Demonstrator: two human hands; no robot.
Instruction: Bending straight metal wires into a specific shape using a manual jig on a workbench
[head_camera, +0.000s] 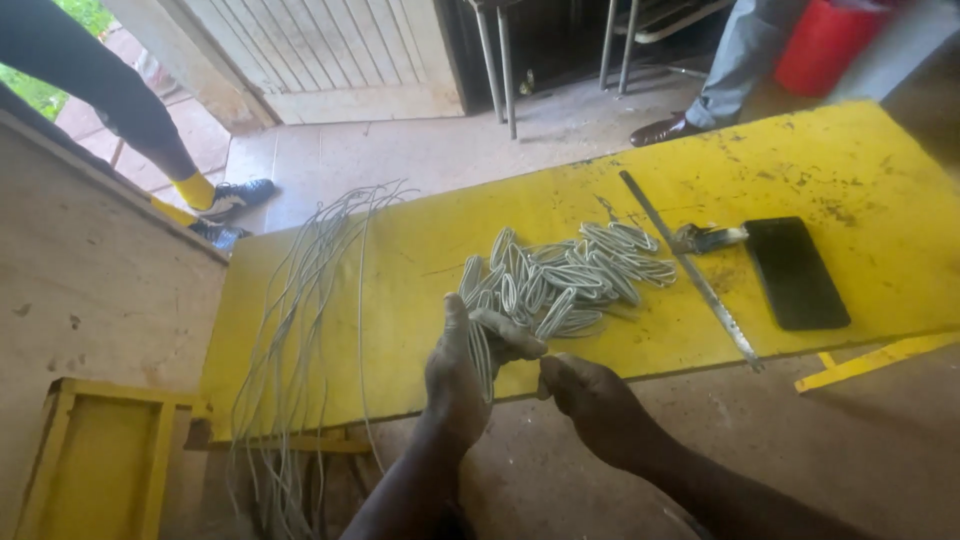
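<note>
Wire coil (481, 358), pale grey and wound into a flat elongated loop, is standing on edge between the two hands at the near edge of the yellow table (420, 250). Its long axis is running away from the person, the far end pointing toward the pile on the table. The left hand (462, 372) is gripping it, thumb raised, fingers wrapping over the top. The right hand (590, 395) is closing in a narrow pinch just beside the coil's near end; whether it is actually holding wire cannot be told.

Just beyond, a pile of finished coils (565, 272) is lying on the table, the loops pointing various ways. Long loose wire strands (300, 330) are draping over the table's left end and hanging toward the floor. To the right of the pile, a narrow metal strip (690, 270) is lying diagonally, a small metal tool (708, 237) touching it, and a black rectangular phone (796, 272) is resting face up near it. A yellow wooden frame (95, 455) is sitting lower left. Other people's legs and shoes (225, 198) are showing at the top, and a red container (825, 45) is standing in the upper right.
</note>
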